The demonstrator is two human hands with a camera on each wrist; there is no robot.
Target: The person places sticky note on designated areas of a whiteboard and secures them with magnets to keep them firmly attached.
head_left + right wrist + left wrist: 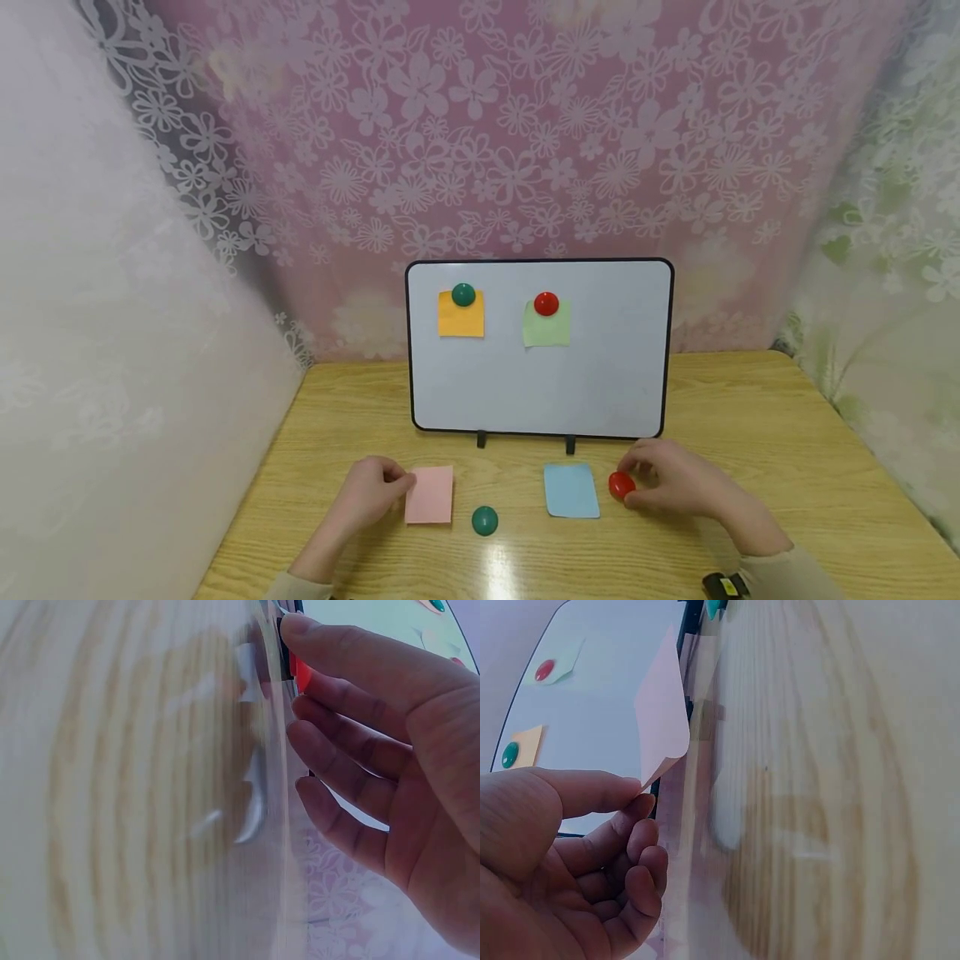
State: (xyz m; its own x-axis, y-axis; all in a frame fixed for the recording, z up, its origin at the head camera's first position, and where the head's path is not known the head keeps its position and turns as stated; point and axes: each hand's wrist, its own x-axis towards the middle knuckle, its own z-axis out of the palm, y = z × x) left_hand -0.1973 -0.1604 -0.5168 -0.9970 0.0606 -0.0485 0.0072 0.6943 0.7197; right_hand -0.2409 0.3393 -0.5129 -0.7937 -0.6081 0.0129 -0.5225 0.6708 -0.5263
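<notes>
Between thumb and forefinger, my left hand (pixel 370 493) pinches the left edge of a pink sticky note (pixel 431 497); the left wrist view shows the note (pixel 662 712) bending up from the fingertips. At the right, my right hand (pixel 675 477) holds a round red magnet (pixel 621 485) by its edges, thumb and fingers on either side. Part of that magnet (pixel 302 675) is hidden by the thumb in the right wrist view. A blue sticky note (pixel 572 491) lies just left of this magnet. Between the two notes sits a green magnet (pixel 485 521).
Behind the hands a whiteboard (pixel 600 375) stands upright on small black feet. On it, a green magnet (pixel 463 294) covers the top of an orange note (pixel 461 321), and a red magnet (pixel 547 303) the top of a light green note (pixel 547 331). Everything is on a wooden table (pixel 352 400).
</notes>
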